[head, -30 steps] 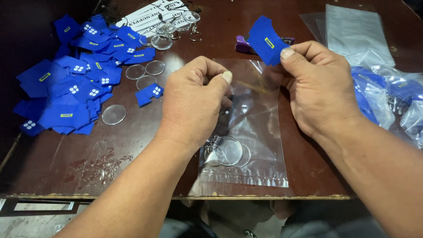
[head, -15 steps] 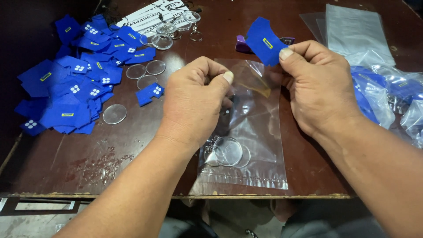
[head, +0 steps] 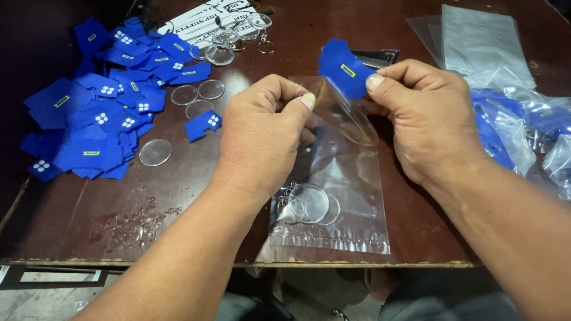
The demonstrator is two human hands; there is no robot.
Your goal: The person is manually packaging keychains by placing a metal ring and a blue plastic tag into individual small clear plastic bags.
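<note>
A clear plastic bag (head: 351, 196) lies on the dark wooden table (head: 178, 226) with clear round discs and a key ring (head: 306, 205) inside near its bottom. My left hand (head: 262, 131) pinches one side of the bag's mouth. My right hand (head: 425, 116) pinches the other side and also holds a small blue shirt-shaped cutout (head: 345, 68) between thumb and forefinger, above the opening.
A heap of blue shirt-shaped cutouts (head: 101, 101) covers the table's left side, with loose clear discs (head: 156, 152) beside it. Key rings and discs (head: 238, 32) lie on a printed sheet at the back. Filled bags (head: 523, 128) and flat empty bags (head: 482, 38) sit at right.
The bag's mouth has been pulled wider between my hands. The blue cutout in my right hand has shifted slightly toward the opening.
</note>
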